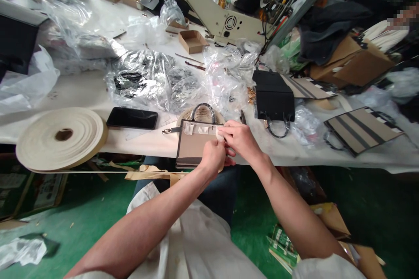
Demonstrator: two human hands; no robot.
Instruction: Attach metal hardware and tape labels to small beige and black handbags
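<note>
A small tan handbag (193,146) with a dark loop handle lies at the table's front edge, a strip of white paper tape (199,129) along its top. My left hand (212,157) grips the bag's right side, fingers closed. My right hand (238,139) pinches the white tape at the bag's upper right corner. Both hands touch each other over that corner.
A big roll of cream tape (62,137) sits at the left, a black phone (132,118) beside it. Crumpled clear plastic bags (153,78) cover the middle. A black handbag (274,98) and striped bags (360,128) lie to the right; cardboard boxes (193,41) and a beige machine (216,13) behind.
</note>
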